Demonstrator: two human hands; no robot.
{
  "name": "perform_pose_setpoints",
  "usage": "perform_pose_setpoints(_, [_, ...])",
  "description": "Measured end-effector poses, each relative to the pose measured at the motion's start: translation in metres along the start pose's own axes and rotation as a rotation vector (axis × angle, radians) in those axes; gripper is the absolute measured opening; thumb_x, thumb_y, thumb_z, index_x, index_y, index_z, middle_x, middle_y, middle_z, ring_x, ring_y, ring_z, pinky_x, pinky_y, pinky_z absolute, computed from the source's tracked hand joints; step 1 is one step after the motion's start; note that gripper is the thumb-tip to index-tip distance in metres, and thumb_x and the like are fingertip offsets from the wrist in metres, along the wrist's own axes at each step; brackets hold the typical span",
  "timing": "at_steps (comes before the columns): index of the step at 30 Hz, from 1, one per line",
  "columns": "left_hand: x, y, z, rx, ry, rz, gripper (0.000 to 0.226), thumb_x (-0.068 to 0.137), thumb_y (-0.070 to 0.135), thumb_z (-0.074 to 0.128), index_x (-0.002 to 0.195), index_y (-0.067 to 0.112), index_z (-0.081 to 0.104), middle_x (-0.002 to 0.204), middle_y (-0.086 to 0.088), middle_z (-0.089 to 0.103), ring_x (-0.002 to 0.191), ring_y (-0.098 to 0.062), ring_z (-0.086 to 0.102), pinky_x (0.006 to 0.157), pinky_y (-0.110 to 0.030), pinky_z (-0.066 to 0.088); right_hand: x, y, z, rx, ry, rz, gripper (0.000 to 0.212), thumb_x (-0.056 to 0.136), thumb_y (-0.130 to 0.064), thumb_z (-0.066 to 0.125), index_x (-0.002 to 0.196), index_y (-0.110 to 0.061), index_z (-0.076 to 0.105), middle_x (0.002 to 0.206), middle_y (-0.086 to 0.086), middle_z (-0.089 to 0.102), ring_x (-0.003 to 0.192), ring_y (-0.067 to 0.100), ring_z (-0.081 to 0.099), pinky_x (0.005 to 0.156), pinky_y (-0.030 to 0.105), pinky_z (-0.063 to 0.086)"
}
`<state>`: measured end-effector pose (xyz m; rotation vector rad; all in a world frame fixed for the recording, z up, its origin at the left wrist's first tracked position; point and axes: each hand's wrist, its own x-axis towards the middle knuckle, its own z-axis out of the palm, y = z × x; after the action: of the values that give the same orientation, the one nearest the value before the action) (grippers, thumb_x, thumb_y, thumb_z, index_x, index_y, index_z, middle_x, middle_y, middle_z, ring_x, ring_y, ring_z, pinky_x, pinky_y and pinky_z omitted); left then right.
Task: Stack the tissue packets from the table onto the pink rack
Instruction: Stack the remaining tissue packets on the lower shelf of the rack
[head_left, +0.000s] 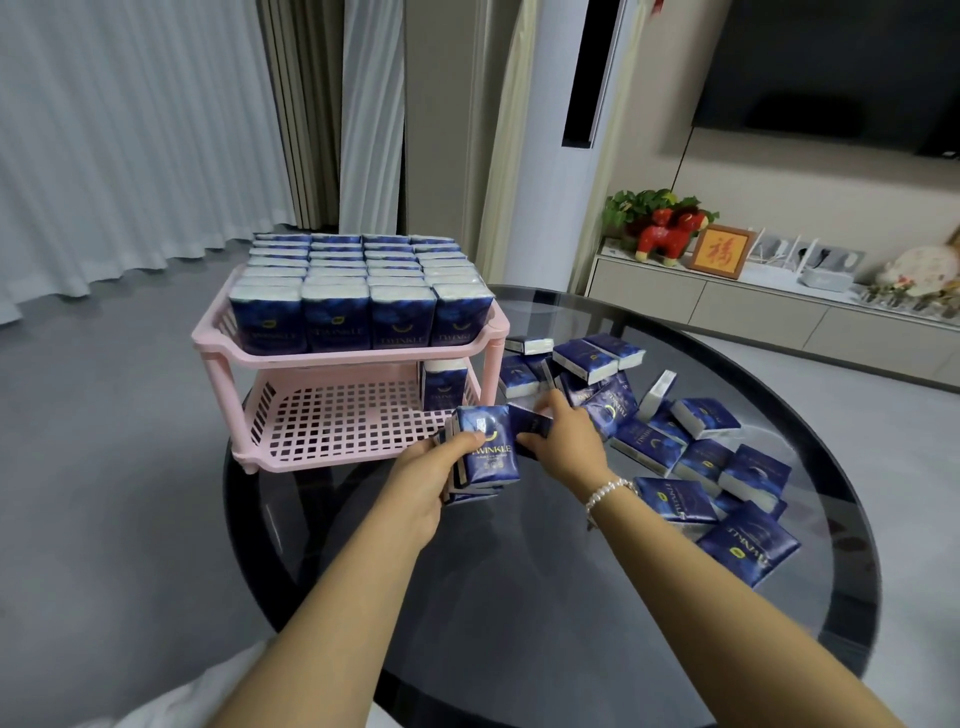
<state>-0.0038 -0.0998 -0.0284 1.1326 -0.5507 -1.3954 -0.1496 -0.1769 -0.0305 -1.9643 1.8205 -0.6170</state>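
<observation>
A two-tier pink rack (332, 358) stands at the back left of the round glass table (545, 597). Its top shelf is packed with upright dark-blue tissue packets (358, 291). The lower shelf holds one upright packet (442, 382) at its right end. My left hand (426, 483) grips a small stack of tissue packets (485, 452) just in front of the rack's lower right corner. My right hand (561, 434) holds another packet (532, 423) against that stack. Several loose packets (696, 457) lie scattered on the right half of the table.
A grey floor and pale curtains (130, 156) lie beyond the table on the left. A low white cabinet (727, 306) with ornaments runs along the right wall under a dark screen (831, 67). A white column (550, 156) stands behind the rack.
</observation>
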Motion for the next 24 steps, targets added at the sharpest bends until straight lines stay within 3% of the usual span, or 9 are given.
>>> perform_pose_setpoints(4, [-0.003, 0.0, -0.001, 0.012, -0.012, 0.017, 0.011, 0.084, 0.006, 0.066, 0.094, 0.01, 0.068, 0.081, -0.005, 0.074, 0.078, -0.02, 0.068, 0.08, -0.034, 0.054, -0.019, 0.007, -0.012, 0.217, 0.068, -0.045, 0.03, 0.085, -0.016, 0.064, 0.114, -0.017, 0.057, 0.117, 0.015, 0.056, 0.1, 0.026, 0.055, 0.079, 0.021, 0.035])
perform_pose_setpoints(8, [-0.005, -0.001, -0.003, 0.077, -0.004, 0.027, 0.014, 0.084, 0.008, 0.066, 0.097, 0.008, 0.07, 0.086, -0.006, 0.075, 0.08, -0.02, 0.069, 0.081, -0.033, 0.054, -0.041, 0.007, -0.038, 0.333, 0.06, -0.063, 0.046, 0.089, -0.015, 0.061, 0.131, -0.017, 0.043, 0.113, 0.0, 0.053, 0.099, 0.016, 0.052, 0.081, 0.022, 0.038])
perform_pose_setpoints(11, [-0.005, -0.001, -0.005, 0.132, 0.021, 0.033, 0.014, 0.083, 0.012, 0.068, 0.096, 0.011, 0.071, 0.092, -0.007, 0.075, 0.089, -0.024, 0.069, 0.088, -0.036, 0.052, -0.054, 0.008, -0.055, 0.519, 0.044, -0.04, 0.047, 0.083, -0.019, 0.07, 0.118, -0.016, 0.038, 0.102, 0.002, 0.066, 0.089, 0.017, 0.063, 0.073, 0.027, 0.047])
perform_pose_setpoints(13, [-0.006, -0.001, -0.005, 0.154, 0.025, 0.027, 0.012, 0.083, 0.013, 0.068, 0.094, 0.013, 0.07, 0.094, -0.008, 0.074, 0.091, -0.025, 0.068, 0.089, -0.037, 0.051, -0.062, 0.006, -0.064, 0.65, 0.024, -0.072, 0.036, 0.08, -0.016, 0.073, 0.105, -0.013, 0.046, 0.093, 0.001, 0.07, 0.084, 0.016, 0.066, 0.071, 0.025, 0.051])
perform_pose_setpoints(16, [-0.01, -0.002, -0.002, 0.154, 0.002, 0.014, 0.01, 0.083, 0.011, 0.067, 0.093, 0.011, 0.07, 0.09, -0.008, 0.074, 0.083, -0.023, 0.068, 0.08, -0.034, 0.051, -0.068, 0.003, -0.072, 0.717, -0.054, -0.187, 0.017, 0.085, -0.013, 0.067, 0.1, -0.021, 0.063, 0.097, -0.005, 0.07, 0.088, 0.008, 0.066, 0.078, 0.021, 0.053])
perform_pose_setpoints(18, [-0.012, -0.001, -0.001, 0.15, -0.009, 0.019, 0.009, 0.084, 0.011, 0.067, 0.092, 0.01, 0.069, 0.088, -0.011, 0.071, 0.078, -0.023, 0.066, 0.078, -0.033, 0.05, -0.069, 0.002, -0.073, 0.736, -0.128, -0.237, 0.022, 0.09, -0.014, 0.06, 0.109, -0.023, 0.065, 0.107, -0.01, 0.068, 0.093, -0.001, 0.064, 0.081, 0.016, 0.052])
perform_pose_setpoints(20, [-0.014, 0.0, -0.001, 0.16, -0.038, 0.022, 0.014, 0.085, 0.011, 0.066, 0.098, 0.01, 0.069, 0.093, -0.011, 0.072, 0.084, -0.023, 0.067, 0.083, -0.035, 0.05, -0.067, 0.002, -0.07, 0.735, -0.171, -0.237, 0.028, 0.091, -0.015, 0.058, 0.118, -0.022, 0.063, 0.111, -0.014, 0.065, 0.094, -0.006, 0.062, 0.079, 0.012, 0.05])
perform_pose_setpoints(24, [-0.02, 0.002, 0.002, 0.16, -0.191, -0.009, 0.03, 0.081, 0.014, 0.069, 0.111, 0.012, 0.066, 0.108, -0.01, 0.072, 0.1, -0.024, 0.067, 0.091, -0.036, 0.051, -0.067, 0.0, -0.056, 0.772, -0.114, -0.227, 0.022, 0.087, -0.013, 0.064, 0.109, -0.016, 0.064, 0.099, -0.006, 0.067, 0.081, -0.001, 0.063, 0.072, 0.011, 0.05])
